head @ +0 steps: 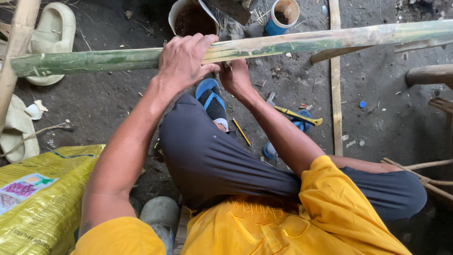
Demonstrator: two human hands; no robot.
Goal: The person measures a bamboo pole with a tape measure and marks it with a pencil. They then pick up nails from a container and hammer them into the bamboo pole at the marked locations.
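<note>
A long bamboo pole point(283, 43) lies across the view, level and a little higher at its right end. It is round and smooth, dark green at the left end and pale yellow-green toward the right, with scraped streaks along it.

The left hand point(185, 61) sits on top of the pole near its middle. Its fingers point(200, 41) curl over the far side and grip the pole tight. The right hand point(236, 75) is just beside the left one, under the pole. Its fingers are bent up against the underside of the bamboo, but they are mostly hidden, so I cannot tell if they grip it or only press on it.

Below the hands is a bent knee in dark grey cloth with soft folds. Under the fingers, on the dirt floor point(118, 99), is a blue sandal point(211, 97) with a foot in it. A thin yellow pencil point(241, 131) lies near it. To the right of the fingers lies a hammer with a yellow handle point(295, 113).

Beyond the fingers stand a white bucket point(191, 18) full of dark crumbly stuff and a small blue can point(282, 16). Far to the left of the fingers is a pale rubber slipper point(53, 35). Near the left elbow is a shiny yellow woven sack point(45, 203). A flat thin wooden strip point(336, 99) lies on the floor to the right.
</note>
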